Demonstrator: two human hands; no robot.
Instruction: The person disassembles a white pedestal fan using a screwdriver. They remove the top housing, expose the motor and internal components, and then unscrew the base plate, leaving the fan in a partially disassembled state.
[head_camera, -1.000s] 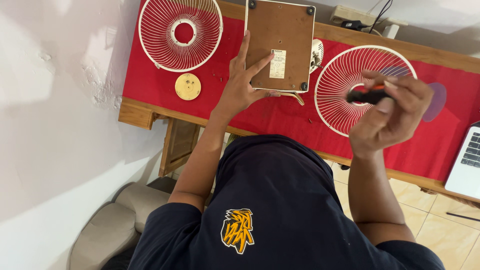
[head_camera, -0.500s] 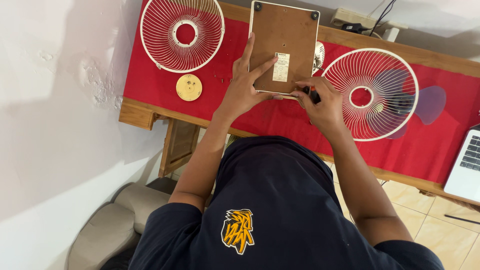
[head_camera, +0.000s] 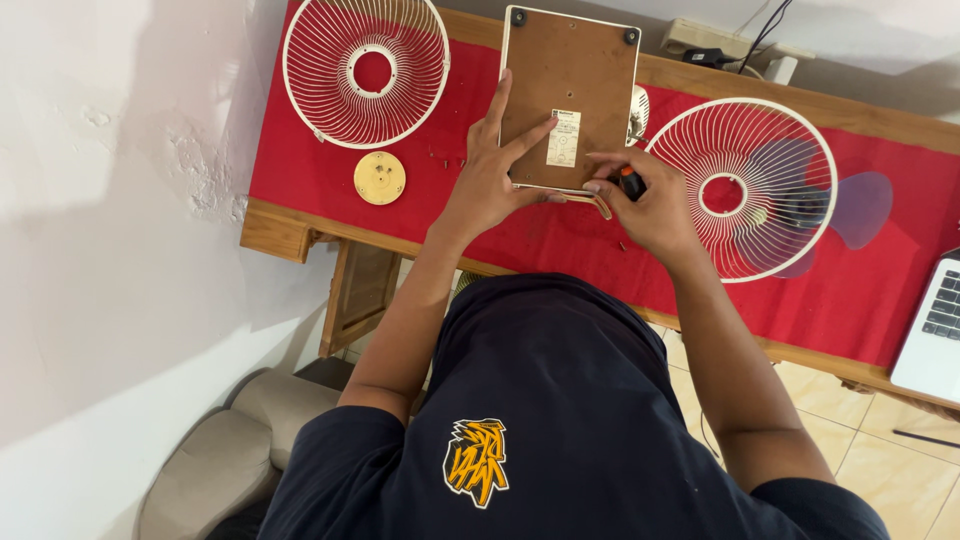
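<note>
While the left hand (head_camera: 487, 185) presses flat on the upturned fan base (head_camera: 570, 95) at the desk's (head_camera: 275, 225) far edge, the right hand (head_camera: 650, 205) clenches a screwdriver (head_camera: 630, 183) at its near corner — best kept square, base pinned. Tip and screw are hidden.

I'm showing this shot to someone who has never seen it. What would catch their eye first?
The red cloth over the wooden table, with two white wire fan guards at left and right. Between them stands a brown fan base, steadied by the left hand while the right hand grips a screwdriver at its lower edge.
</note>
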